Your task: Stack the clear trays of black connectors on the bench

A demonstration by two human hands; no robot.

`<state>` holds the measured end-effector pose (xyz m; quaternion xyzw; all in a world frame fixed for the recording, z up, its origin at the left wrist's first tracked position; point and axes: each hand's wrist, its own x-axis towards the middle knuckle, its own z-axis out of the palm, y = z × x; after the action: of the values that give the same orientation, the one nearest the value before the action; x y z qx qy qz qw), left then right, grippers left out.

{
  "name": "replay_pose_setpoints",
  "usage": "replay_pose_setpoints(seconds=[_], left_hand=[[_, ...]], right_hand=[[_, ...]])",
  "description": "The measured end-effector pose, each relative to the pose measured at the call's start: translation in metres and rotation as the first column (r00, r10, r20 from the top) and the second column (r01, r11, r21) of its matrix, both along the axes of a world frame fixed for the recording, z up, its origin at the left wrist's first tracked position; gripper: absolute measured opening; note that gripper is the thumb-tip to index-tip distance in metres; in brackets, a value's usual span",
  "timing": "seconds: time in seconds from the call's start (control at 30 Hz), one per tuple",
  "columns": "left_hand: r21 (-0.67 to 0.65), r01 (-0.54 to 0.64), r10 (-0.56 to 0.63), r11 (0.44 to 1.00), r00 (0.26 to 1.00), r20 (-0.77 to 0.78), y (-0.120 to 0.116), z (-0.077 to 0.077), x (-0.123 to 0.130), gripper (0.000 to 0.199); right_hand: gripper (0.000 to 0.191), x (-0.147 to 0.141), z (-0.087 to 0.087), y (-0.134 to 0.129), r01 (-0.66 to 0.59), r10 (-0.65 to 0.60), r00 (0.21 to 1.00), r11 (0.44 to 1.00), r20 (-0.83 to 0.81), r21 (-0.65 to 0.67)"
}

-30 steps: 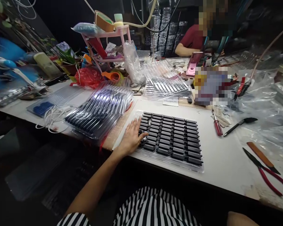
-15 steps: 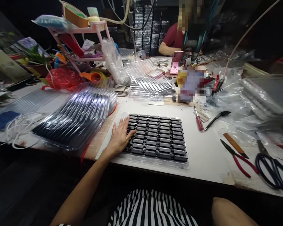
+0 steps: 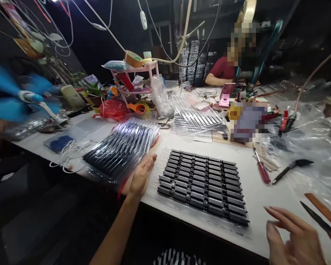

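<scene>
A clear plastic tray point(image 3: 182, 210) lies on the white table, filled with rows of black, comb-edged parts point(image 3: 202, 184) that look like connectors. Beside the tray's left edge is my left hand point(image 3: 141, 176), seen from the side with its fingers stretched out. Whether its fingertips touch the rim cannot be made out. My right hand point(image 3: 295, 235) hovers at the lower right, thumb and fingers apart, holding nothing. Left of my left hand rests a stack of clear trays with dark contents point(image 3: 118, 151).
Scissors or pliers point(image 3: 320, 217), a brown-handled blade point(image 3: 322, 209), a red screwdriver point(image 3: 262, 167) and a black brush-like tool point(image 3: 292, 170) lie at right. Empty clear trays point(image 3: 195, 112) sit behind. A blue fan point(image 3: 24, 97) spins at left. A person in a maroon shirt point(image 3: 222, 70) sits opposite.
My view has swung left and up. My left hand has come off the black parts to the tray's left side. My right hand has entered at the lower right.
</scene>
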<state>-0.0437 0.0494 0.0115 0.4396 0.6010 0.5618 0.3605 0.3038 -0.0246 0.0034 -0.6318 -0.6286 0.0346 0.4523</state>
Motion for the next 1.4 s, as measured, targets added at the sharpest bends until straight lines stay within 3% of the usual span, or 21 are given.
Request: replay_pose_setpoints(seconds=[0.1, 0.23, 0.53, 0.67, 0.8, 0.9, 1.07, 1.2, 1.27, 1.3, 1.37, 1.4], left_hand=[[-0.001, -0.025, 0.025, 1.0, 0.999, 0.047, -0.006, -0.002, -0.003, 0.055], [0.01, -0.011, 0.012, 1.0, 0.996, -0.09, -0.013, -0.01, -0.003, 0.046], [0.046, 0.01, -0.004, 0.999, 0.991, -0.134, -0.018, -0.02, 0.0, 0.04], [0.004, 0.078, -0.075, 0.997, 0.98, -0.184, -0.022, -0.019, 0.002, 0.044], [-0.055, 0.134, -0.145, 0.989, 0.889, -0.434, -0.025, -0.019, 0.004, 0.047], [-0.101, 0.112, -0.15, 0.989, 0.805, -0.574, -0.025, -0.018, 0.007, 0.052], [-0.121, 0.096, -0.151, 0.988, 0.764, -0.627, -0.023, -0.019, 0.006, 0.052], [-0.053, 0.095, -0.109, 0.994, 0.89, -0.443, -0.018, -0.023, 0.002, 0.046], [-0.038, 0.001, -0.006, 0.999, 0.988, -0.152, -0.015, -0.02, 0.001, 0.04], [-0.054, -0.049, 0.053, 0.997, 0.997, 0.065, -0.014, -0.017, 0.0, 0.037], [-0.091, -0.098, 0.129, 0.991, 0.87, 0.476, -0.011, -0.007, -0.002, 0.036], [-0.085, -0.096, 0.128, 0.992, 0.799, 0.588, -0.009, -0.001, -0.004, 0.036]], right_hand=[[0.031, -0.006, -0.021, 0.012, -0.002, 0.002, 1.0, 0.999, -0.022, -0.034], [0.032, -0.007, -0.035, 0.014, -0.061, 0.062, 0.998, 0.997, 0.01, -0.041], [0.037, -0.009, -0.02, 0.019, -0.095, 0.095, 0.995, 0.978, -0.01, -0.184], [0.039, -0.007, -0.023, 0.027, -0.142, 0.142, 0.99, 0.973, -0.013, -0.184], [0.036, -0.006, -0.027, 0.029, -0.156, 0.148, 0.987, 0.976, -0.061, -0.149], [0.034, -0.006, -0.028, 0.026, -0.144, 0.127, 0.982, 0.983, -0.143, -0.114], [0.033, -0.005, -0.028, 0.026, -0.124, 0.101, 0.978, 0.986, -0.183, -0.116], [0.033, -0.004, -0.029, 0.028, -0.11, 0.083, 0.977, 0.986, -0.198, -0.127], [0.033, -0.005, -0.028, 0.026, -0.123, 0.094, 0.97, 0.986, -0.223, -0.117], [0.033, -0.005, -0.027, 0.024, -0.129, 0.1, 0.967, 0.985, -0.234, -0.112], [0.034, -0.004, -0.028, 0.02, -0.127, 0.097, 0.967, 0.985, -0.236, -0.116], [0.036, -0.002, -0.031, 0.019, -0.118, 0.084, 0.971, 0.983, -0.225, -0.139]])
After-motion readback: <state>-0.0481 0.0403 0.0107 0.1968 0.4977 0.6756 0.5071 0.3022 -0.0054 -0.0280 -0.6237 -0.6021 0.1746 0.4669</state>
